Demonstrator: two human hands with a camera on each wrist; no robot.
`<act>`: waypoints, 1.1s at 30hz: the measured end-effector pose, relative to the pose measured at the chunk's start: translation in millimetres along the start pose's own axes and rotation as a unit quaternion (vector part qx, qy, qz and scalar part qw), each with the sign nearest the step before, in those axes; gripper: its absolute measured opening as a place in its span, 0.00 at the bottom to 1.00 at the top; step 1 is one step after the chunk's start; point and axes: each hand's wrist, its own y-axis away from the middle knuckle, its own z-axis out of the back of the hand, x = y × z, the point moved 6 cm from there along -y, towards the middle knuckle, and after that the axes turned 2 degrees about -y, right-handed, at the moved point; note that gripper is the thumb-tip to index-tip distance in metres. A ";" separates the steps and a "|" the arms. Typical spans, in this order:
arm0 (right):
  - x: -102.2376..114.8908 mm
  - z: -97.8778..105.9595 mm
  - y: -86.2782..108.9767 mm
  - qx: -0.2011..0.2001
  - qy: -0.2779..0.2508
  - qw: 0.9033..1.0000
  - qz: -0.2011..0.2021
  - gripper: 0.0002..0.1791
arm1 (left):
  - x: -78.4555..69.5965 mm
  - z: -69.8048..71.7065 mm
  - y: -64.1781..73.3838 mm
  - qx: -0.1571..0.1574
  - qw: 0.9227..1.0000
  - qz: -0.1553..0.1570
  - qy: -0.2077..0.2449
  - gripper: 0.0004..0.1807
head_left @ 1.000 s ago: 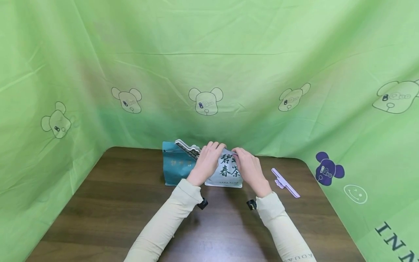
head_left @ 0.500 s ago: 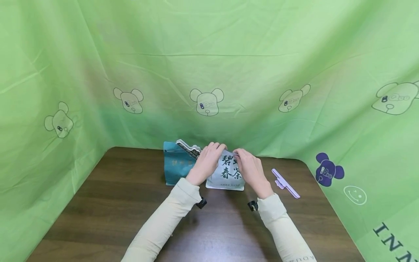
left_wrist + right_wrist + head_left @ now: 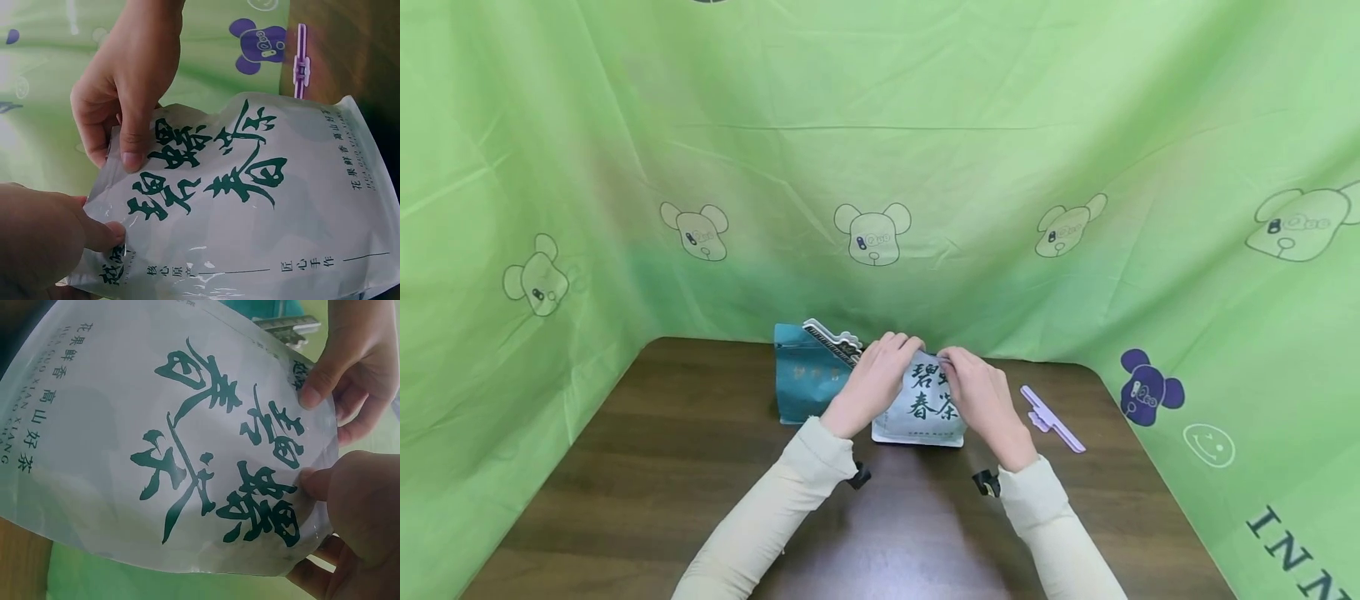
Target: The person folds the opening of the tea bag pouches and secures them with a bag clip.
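Note:
A white tea bag [image 3: 919,421] with large green characters stands upright between the two hands. My left hand [image 3: 881,374] pinches its top edge on the left, thumb on the front face. On the right, my right hand [image 3: 982,395] pinches the same top edge, with its thumb on the printed front in the left wrist view and its fingers behind. Both wrist views show the bag's front [image 3: 219,181] filling most of the picture; its back is hidden.
A teal pouch [image 3: 805,383] stands left of the white bag. A black-and-white clip [image 3: 832,340] lies slanted across its top, partly behind my left hand. A lilac sealing clip [image 3: 1051,419] lies on the brown table [image 3: 647,483] at the right. A green printed cloth [image 3: 775,167] hangs behind.
The white bag has moved slightly toward me and to the right, with both hands keeping their pinch on its top edge. The teal pouch and lilac clip stay put.

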 end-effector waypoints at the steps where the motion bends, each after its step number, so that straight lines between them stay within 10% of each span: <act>1: 1.8 1.0 0.5 0.001 -0.002 1.000 0.000 0.04 | -0.2 2.1 1.4 -0.001 1.000 -0.002 0.002 0.20; 33: 60.7 -23.5 6.9 0.014 -0.053 0.995 0.080 0.04 | 32.4 36.4 61.7 0.012 0.998 0.014 0.066 0.15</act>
